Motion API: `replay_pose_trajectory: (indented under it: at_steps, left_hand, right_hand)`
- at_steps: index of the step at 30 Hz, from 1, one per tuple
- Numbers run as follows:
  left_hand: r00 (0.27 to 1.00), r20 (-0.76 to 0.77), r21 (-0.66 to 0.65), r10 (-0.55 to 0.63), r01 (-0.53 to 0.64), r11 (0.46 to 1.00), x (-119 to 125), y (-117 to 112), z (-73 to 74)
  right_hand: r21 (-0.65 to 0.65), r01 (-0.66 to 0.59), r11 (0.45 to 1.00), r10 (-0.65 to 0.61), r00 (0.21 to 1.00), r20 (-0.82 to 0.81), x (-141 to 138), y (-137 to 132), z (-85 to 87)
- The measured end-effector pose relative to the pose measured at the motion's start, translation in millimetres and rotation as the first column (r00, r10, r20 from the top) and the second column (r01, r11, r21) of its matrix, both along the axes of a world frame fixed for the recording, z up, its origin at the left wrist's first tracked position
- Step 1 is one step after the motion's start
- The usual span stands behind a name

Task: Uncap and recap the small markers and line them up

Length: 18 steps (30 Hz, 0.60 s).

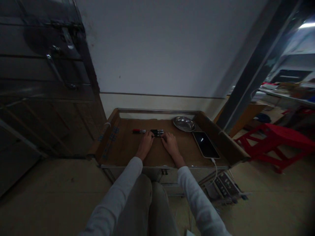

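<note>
My left hand (pixel 147 140) and right hand (pixel 169 141) touch the black markers (pixel 157 132), grasp unclear; lifting one needs a pinch.

Your left arm (pixel 118 193) and right arm (pixel 197 200), both in pale sleeves, reach forward and draw together. Your left hand (pixel 145 141) and right hand (pixel 169 142) lie palm down, side by side, close but apart, with the bare wrists (pixel 179 161) roughly straight past the cuffs. Your fingers (pixel 150 135) point away from you, loosely bent; the dim light hides whether the fingertips pinch or only rest.
</note>
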<state>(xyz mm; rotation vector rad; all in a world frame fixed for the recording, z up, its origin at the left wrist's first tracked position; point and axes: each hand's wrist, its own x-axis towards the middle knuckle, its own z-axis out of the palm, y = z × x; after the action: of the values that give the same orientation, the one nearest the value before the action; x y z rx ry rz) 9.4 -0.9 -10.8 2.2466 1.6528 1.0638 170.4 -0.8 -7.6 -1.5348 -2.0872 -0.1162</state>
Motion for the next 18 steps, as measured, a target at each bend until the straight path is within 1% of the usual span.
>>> replay_pose_trajectory:
  at_steps: [2,3,5,6,8,10,12,14,16,18]
  left_hand:
    - [0.999,-0.015,0.014,0.028,-0.028,1.0,-1,-3,1.9]
    - [0.998,-0.025,0.03,0.065,-0.064,0.997,-2,-4,3.2]
    - [0.98,-0.048,0.072,0.191,-0.188,0.98,-8,-8,6.0]
    - [0.961,-0.065,0.092,0.268,-0.261,0.961,-13,-9,7.2]
    - [0.909,-0.114,0.115,0.401,-0.389,0.914,-25,-10,8.9]
    - [0.874,-0.167,0.11,0.456,-0.443,0.89,-39,-9,9.7]
    - [0.868,-0.215,0.096,0.448,-0.437,0.894,-52,-6,10.3]
    - [0.878,-0.246,0.09,0.41,-0.4,0.912,-62,-4,11.5]
    - [0.894,-0.254,0.08,0.368,-0.36,0.93,-71,-4,13.1]
    - [0.916,-0.231,0.058,0.329,-0.325,0.944,-78,-7,13.9]
  right_hand:
    - [-0.005,-0.001,1.0,0.001,1.0,0.018,-1,-2,1.8]
    - [-0.006,0.0,1.0,0.0,1.0,0.02,-2,-3,2.5]
    - [-0.016,-0.012,1.0,0.012,1.0,0.002,-3,-5,3.7]
    - [-0.025,-0.038,0.999,0.038,0.999,-0.013,-3,-6,4.3]
    - [-0.046,-0.129,0.991,0.128,0.991,-0.036,-6,-8,5.3]
    - [-0.064,-0.213,0.975,0.211,0.977,-0.035,-9,-9,6.1]
    - [-0.08,-0.238,0.968,0.237,0.971,-0.029,-11,-8,6.4]
    - [-0.089,-0.237,0.967,0.234,0.971,-0.045,-12,-7,6.1]
    - [-0.079,-0.247,0.966,0.239,0.966,-0.096,-11,-5,5.2]
    - [-0.049,-0.265,0.963,0.252,0.949,-0.189,-11,-4,4.1]
